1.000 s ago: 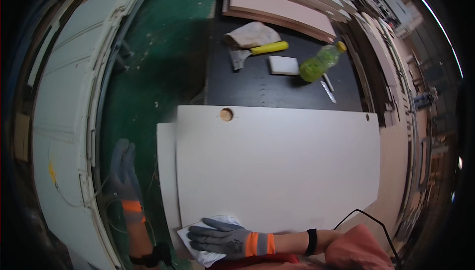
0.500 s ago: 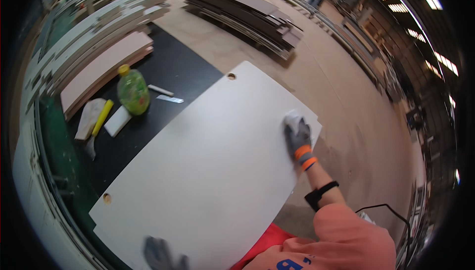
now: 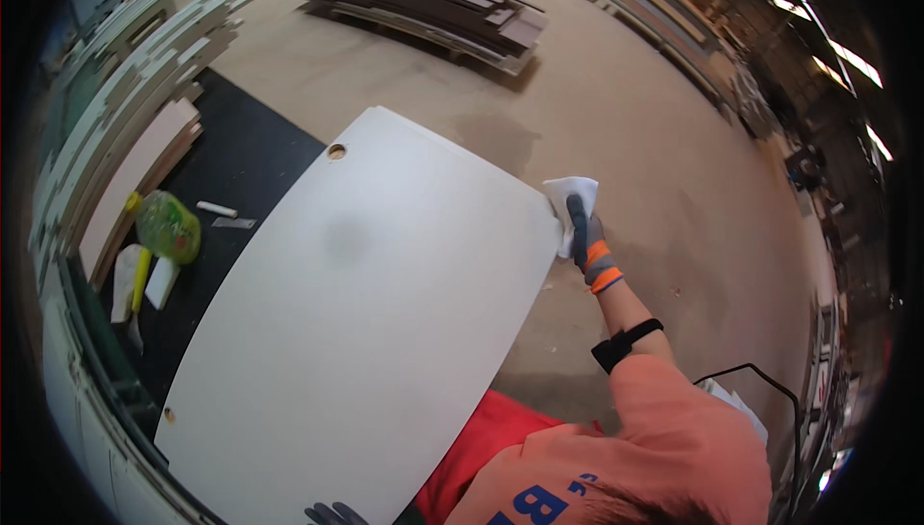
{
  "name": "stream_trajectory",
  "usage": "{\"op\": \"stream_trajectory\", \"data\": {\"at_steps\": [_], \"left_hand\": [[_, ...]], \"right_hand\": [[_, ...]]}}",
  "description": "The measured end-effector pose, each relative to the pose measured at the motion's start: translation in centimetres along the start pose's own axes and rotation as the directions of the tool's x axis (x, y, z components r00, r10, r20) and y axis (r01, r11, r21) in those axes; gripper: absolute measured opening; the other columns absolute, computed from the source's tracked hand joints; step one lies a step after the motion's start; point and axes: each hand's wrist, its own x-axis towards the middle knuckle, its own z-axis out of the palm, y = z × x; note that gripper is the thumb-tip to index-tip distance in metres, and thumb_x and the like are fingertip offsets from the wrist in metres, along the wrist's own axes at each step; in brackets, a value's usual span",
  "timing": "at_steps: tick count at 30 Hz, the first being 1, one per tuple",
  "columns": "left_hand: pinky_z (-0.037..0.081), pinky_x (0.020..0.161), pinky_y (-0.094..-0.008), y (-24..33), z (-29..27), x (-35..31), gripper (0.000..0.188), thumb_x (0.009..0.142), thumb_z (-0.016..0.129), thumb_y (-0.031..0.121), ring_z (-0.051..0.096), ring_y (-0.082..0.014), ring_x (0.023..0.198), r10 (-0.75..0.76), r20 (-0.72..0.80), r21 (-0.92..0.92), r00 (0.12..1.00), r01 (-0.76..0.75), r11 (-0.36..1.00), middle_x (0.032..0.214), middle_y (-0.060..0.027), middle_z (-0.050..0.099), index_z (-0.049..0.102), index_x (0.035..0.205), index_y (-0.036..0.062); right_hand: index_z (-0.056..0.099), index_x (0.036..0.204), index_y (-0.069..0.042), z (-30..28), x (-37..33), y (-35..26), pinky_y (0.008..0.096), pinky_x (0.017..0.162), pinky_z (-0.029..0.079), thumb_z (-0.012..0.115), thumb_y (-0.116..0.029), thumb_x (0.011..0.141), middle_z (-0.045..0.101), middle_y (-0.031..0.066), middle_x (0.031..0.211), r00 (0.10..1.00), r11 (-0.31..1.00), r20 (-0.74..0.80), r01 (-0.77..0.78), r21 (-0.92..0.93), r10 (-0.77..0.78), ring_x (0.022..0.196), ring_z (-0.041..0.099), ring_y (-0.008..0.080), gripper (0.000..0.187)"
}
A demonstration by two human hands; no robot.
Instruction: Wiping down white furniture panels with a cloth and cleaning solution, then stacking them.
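Observation:
A large white panel lies in front of me, with a round hole near its far left corner and another near its left edge. My right hand, in a grey glove with an orange cuff, is closed on a white cloth. It is at the panel's far right corner, with the cloth against the edge there. At the bottom of the view, my left hand, also gloved, rests near the panel's front edge with its fingers apart. Only those fingers show.
Left of the panel, a black work surface holds a green bottle with a yellow cap, a yellow-handled scraper, a white block and a small blade. Stacked boards line the left side. Dark boards are piled on the floor beyond.
My right hand has gone from the panel's top face to its right edge, the cloth now hanging out more. My left hand sits lower in view. The whole view has shifted.

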Motion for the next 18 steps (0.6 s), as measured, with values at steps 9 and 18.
{"op": "stream_trajectory", "data": {"at_steps": [9, 18], "left_hand": [[0.005, 0.114, -0.064, 4.7, 7.2, 0.0, 0.056, 0.096, 0.035, 0.018, 0.008, -0.0472, 0.143, -0.144, -0.748, -0.34, 0.648, -0.188, 0.922, 0.156, -0.0249, 0.014, 0.022, 0.149, 0.0039], [0.006, 0.117, -0.0582, 11.8, 11.2, -4.8, 0.06, 0.097, 0.04, 0.026, 0.005, -0.0395, 0.145, -0.416, -0.703, -0.711, 0.577, -0.547, 0.442, 0.159, -0.0163, 0.005, 0.017, 0.15, 0.0095]], "right_hand": [[0.061, 0.11, 0.002, 0.8, -2.7, -4.3, 0.04, 0.076, 0.048, 0.061, -0.041, 0.088, 0.064, 0.0187, 0.092, 0.976, 0.928, 0.095, 0.215, -0.303, -0.195, 0.085, 0.062, 0.0327, 0.049], [0.04, 0.14, -0.004, 5.5, -3.7, -4.4, 0.0428, 0.113, 0.026, 0.06, -0.034, 0.081, 0.042, 0.0173, 0.144, 0.594, 0.216, 0.688, 0.8, -0.559, -0.417, 0.134, 0.037, 0.0347, 0.069]]}}
